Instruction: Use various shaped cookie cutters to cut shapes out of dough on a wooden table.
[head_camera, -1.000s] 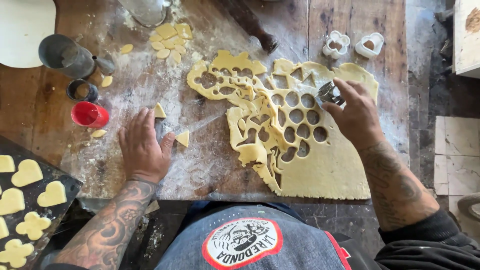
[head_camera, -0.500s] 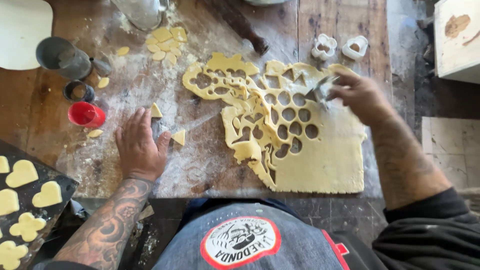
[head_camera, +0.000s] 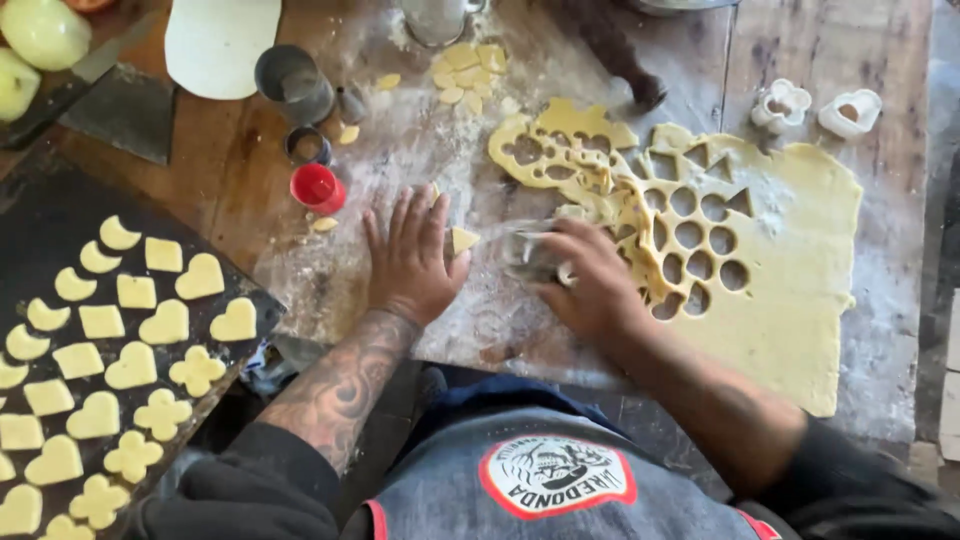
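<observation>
Dough sheet (head_camera: 790, 300) about half punched out, tray (head_camera: 262, 312) well stocked with cut shapes; right hand (head_camera: 590, 285) grips a metal cutter (head_camera: 530, 255), left hand (head_camera: 410, 260) lies flat, fingers spread.

My wooden surface (head_camera: 250, 190) is worn brown planks, dusted white with flour toward the middle. Along its right edge I see grey stone floor (head_camera: 945, 200) in soft, even light.
</observation>
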